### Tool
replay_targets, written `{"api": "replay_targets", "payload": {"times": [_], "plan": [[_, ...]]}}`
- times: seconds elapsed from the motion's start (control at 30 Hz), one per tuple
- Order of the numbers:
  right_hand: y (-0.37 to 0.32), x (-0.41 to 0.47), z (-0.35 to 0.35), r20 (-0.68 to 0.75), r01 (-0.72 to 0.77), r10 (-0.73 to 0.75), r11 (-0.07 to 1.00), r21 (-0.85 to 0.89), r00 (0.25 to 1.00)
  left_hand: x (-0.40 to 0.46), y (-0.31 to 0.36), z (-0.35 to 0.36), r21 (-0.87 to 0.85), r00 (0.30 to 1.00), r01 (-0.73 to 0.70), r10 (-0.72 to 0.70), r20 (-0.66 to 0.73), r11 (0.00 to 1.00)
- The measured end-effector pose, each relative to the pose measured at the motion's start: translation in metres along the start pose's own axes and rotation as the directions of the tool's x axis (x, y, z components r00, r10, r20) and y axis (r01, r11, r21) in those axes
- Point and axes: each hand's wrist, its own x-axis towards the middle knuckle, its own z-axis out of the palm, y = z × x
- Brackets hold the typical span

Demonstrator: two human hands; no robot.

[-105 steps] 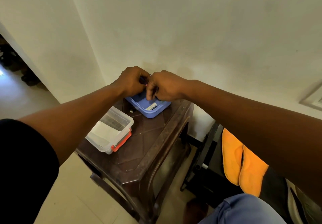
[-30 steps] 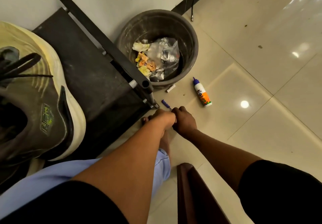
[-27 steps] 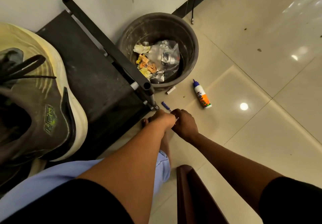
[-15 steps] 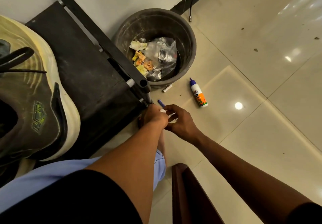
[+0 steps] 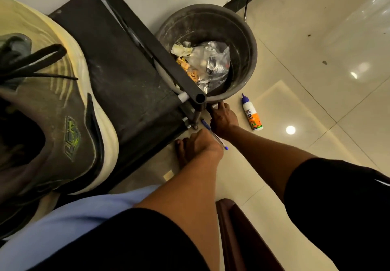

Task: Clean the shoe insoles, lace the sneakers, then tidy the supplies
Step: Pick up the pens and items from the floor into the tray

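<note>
the left hand [image 5: 200, 144] grips a blue pen [image 5: 214, 134] picked off the floor, while the right hand [image 5: 223, 116] reaches with straight fingers for a small white piece beside the bin [image 5: 247, 38], seemingly gathering stray supplies. the glue bottle [image 5: 252, 113] lies nearby on the floor.

Both arms stretch forward and down toward the floor, bare below short black sleeves. The left hand [image 5: 200, 144] is curled, knuckles up, its grip around a thin pen [image 5: 213, 133]. Just beyond it, the right hand [image 5: 223, 116] reaches further out, fingers [image 5: 221, 105] extended and touching the floor. The two hands sit close together.
</note>
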Motion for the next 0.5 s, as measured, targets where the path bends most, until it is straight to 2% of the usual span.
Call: {"api": "replay_targets", "payload": {"times": [0.1,0.3,0.5], "plan": [[0.002,0.005,-0.001,0.013,0.001,0.000,0.998,-0.068,1.000,0.000,0.000,0.001,0.104,1.000,0.001,0.001,-0.017,0.995],[0.009,-0.004,0.006,-0.045,0.017,-0.023,0.992,-0.125,0.999,0.005,-0.002,0.002,0.076,1.000,0.025,-0.024,-0.013,0.997],[0.015,-0.017,0.010,-0.073,-0.117,0.113,0.992,-0.049,0.991,0.005,-0.004,0.002,0.100,0.999,-0.034,0.032,0.020,0.994]]}}
